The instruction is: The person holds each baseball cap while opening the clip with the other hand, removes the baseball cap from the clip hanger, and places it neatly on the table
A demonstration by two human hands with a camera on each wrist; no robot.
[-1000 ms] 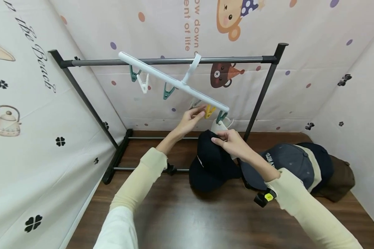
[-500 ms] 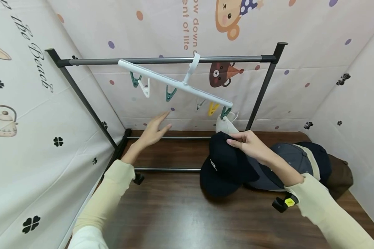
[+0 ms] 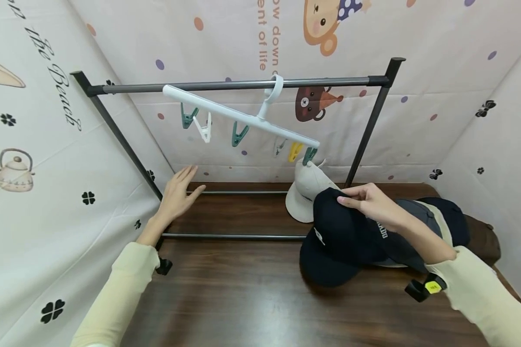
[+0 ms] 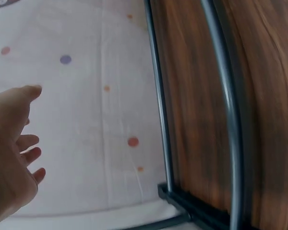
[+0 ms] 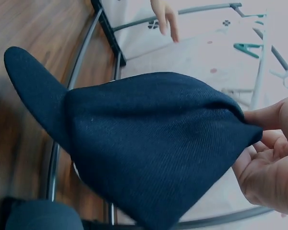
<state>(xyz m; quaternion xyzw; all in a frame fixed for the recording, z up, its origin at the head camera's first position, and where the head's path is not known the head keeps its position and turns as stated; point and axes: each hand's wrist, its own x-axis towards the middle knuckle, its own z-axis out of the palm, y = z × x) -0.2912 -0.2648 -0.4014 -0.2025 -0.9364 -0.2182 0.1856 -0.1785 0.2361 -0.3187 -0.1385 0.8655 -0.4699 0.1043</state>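
My right hand (image 3: 375, 205) pinches a dark navy baseball cap (image 3: 340, 236) by its crown, with the brim hanging down to the left. In the right wrist view the cap (image 5: 153, 134) fills the middle, its cloth bunched between thumb and fingers. My left hand (image 3: 175, 195) holds nothing; its fingers are extended near the rack's left upright. A light blue clip hanger (image 3: 243, 117) hangs tilted from the rack's top bar (image 3: 226, 86). From its right-end green clip (image 3: 309, 155) hangs a white cap (image 3: 310, 185), partly behind the navy one.
Several clips stay on the hanger, among them a yellow clip (image 3: 295, 151) and a white clip (image 3: 204, 127). A row of caps, with a brown cap (image 3: 482, 238) at its end, lies on the wooden floor (image 3: 226, 294) at right. Printed cloth walls (image 3: 443, 58) surround the rack.
My left hand has drawn away from the clips, down and to the left. The right hand has carried the navy cap rightward, uncovering the white cap. The hanger's tilt has shifted slightly.
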